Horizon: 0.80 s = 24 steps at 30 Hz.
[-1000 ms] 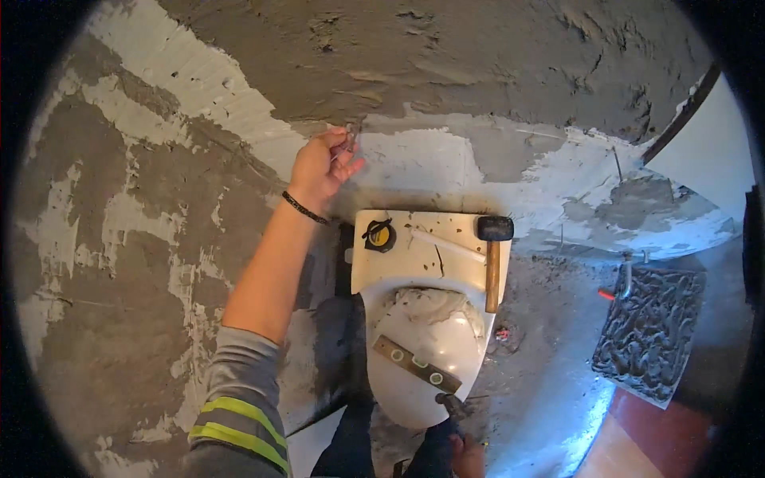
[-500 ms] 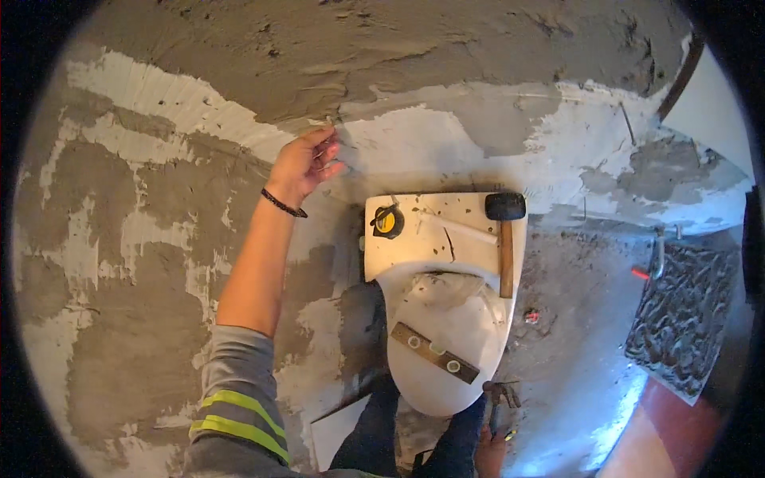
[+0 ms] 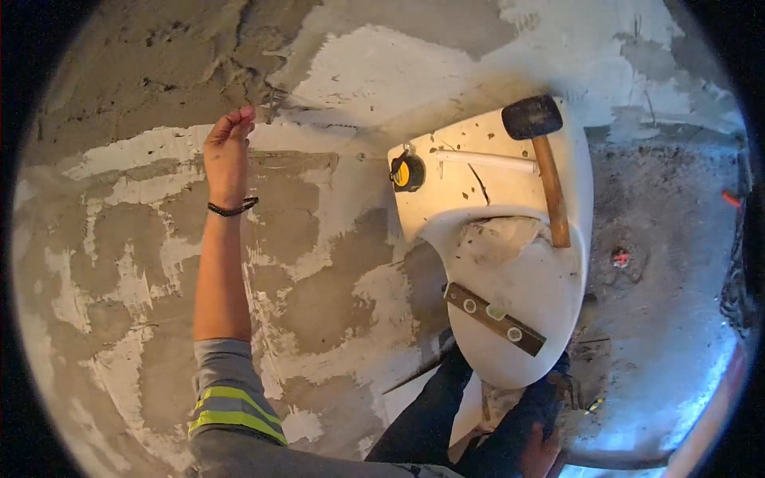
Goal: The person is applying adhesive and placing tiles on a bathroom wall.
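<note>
Left hand (image 3: 231, 143): I'm seeing it hovering close by the wall, upper left, thumb and fingers bunching at the tips; I'm not able to tell whether they're grasping anything or touching the plaster.
Right hand (image 3: 542, 452): showing at the lower edge beside the dark trousers (image 3: 426, 402), partly hidden; I can't tell whether it's holding anything.
Wall (image 3: 311, 311): standing behind and left of the toilet, wearing patchy grey plaster over paler streaks; rougher, darker plaster is covering the upper left.
Wrist and sleeve: dark bracelet (image 3: 231, 208) circling the left wrist; grey sleeve (image 3: 219, 362) carrying two yellow bands.
Toilet (image 3: 518, 354): sitting right of centre, white, tilting in my view, dark specks dotting its tank top.
Tape measure (image 3: 408, 174): resting on the tank's left corner, black with yellow face; any print is coming through too small to read.
White stick (image 3: 498, 162): lying across the tank top, right end reaching the mallet handle.
Mallet (image 3: 551, 191): lying along the right side, black head on the tank, wooden handle pointing towards the bowl.
Level (image 3: 522, 336): lying slantwise on the bowl lid, three round vials showing.
Floor (image 3: 645, 319): stretching right, grey and dusty, a small red piece (image 3: 620, 257) sitting on it.
</note>
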Tool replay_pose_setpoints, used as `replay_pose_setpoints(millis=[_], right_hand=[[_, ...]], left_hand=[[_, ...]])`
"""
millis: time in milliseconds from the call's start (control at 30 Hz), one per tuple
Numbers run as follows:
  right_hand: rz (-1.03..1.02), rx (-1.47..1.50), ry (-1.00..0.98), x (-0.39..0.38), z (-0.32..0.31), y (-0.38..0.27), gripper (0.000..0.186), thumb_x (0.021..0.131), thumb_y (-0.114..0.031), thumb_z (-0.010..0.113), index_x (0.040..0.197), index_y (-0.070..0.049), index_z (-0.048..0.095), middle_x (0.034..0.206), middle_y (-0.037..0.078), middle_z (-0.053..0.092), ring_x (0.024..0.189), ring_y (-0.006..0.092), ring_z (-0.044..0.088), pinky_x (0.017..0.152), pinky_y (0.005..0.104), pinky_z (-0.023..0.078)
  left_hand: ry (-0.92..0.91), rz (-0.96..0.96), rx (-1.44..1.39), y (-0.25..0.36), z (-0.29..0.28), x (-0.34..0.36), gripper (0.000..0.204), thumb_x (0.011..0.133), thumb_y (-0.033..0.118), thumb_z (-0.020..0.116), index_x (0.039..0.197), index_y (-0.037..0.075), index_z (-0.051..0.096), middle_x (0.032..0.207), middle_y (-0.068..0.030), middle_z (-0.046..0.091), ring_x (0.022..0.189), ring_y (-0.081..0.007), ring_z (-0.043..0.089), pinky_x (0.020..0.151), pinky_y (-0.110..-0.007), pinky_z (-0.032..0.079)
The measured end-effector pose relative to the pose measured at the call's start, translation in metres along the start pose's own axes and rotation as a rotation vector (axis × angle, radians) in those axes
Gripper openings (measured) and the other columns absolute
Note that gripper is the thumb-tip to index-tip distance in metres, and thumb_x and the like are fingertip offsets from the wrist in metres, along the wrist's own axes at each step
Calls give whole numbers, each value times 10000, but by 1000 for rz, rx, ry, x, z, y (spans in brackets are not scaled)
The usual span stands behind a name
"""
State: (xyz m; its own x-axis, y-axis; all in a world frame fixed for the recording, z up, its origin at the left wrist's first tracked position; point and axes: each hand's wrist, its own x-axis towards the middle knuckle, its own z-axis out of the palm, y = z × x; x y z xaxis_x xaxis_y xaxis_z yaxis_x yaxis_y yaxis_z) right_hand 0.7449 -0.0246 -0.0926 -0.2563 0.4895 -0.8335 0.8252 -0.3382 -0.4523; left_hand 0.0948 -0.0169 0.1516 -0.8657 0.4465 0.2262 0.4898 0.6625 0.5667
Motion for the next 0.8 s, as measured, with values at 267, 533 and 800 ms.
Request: replay_pose_setpoints(millis=[267,533,800], right_hand=[[-421,-270,177,18,-10,29,583,900,-492,592,1048,72,612,943,315,628,860,466,587,763,512,458],[-68,-85,8,12,-23,30,575,887,-524,602,1051,25,650,956,270,662,828,395,631,752,479,481],[15,190,15,18,-18,3,390,872,-281,681,1063,46,589,868,200,668,769,334,632,725,424,489]], left_hand=[[21,-22,92,14,21,-3,174,909,21,549,986,9,705,929,-28,681,855,-85,597,719,-211,436],[-16,70,111,10,28,-1,188,903,-9,539,1037,0,671,877,-25,654,815,-80,569,734,-215,436],[-68,284,284,8,21,2,212,903,-23,536,1072,25,653,955,-23,680,873,-94,601,810,-233,462]])
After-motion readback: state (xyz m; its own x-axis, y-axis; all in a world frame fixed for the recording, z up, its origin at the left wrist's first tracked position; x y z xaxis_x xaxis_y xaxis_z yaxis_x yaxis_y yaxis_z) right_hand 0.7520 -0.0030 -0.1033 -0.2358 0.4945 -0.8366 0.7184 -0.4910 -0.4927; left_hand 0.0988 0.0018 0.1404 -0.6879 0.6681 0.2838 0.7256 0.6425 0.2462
